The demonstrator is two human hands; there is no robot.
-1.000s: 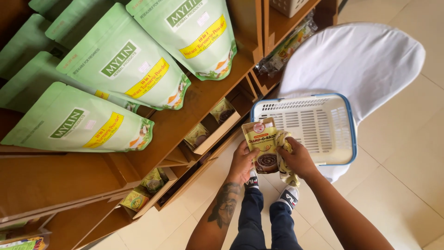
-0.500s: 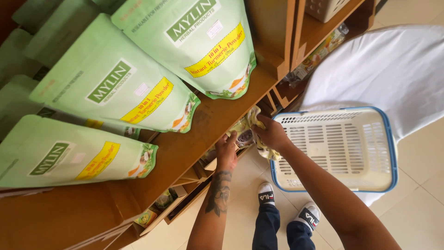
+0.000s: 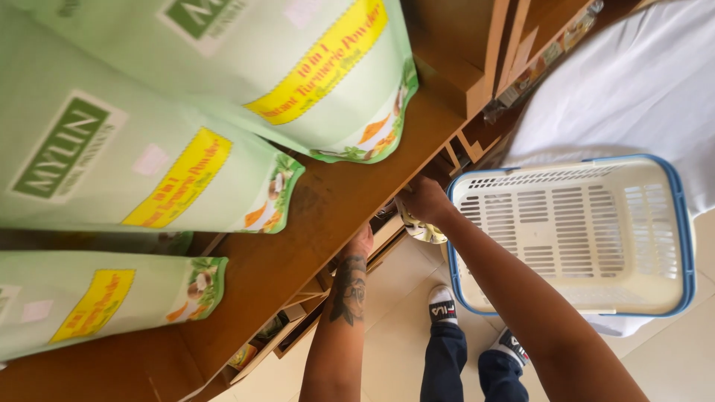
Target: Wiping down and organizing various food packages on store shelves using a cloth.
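The fingers of both hands are hidden under the edge of the wooden shelf (image 3: 298, 246), so their grip cannot be told; the right hand (image 3: 424, 201) rests against a small yellow-and-white packet (image 3: 421, 229), mostly covered, just beside the basket, while the left hand (image 3: 361, 242) reaches in below it. One white, blue-rimmed slatted basket (image 3: 573, 231) sits at the right, and three large pale-green pouches (image 3: 112, 149) with yellow labels stand on the shelf.

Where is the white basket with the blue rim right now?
In the head view, the basket sits low on the right, empty, beside the wooden shelf, just right of the right hand and above the person's shoes.
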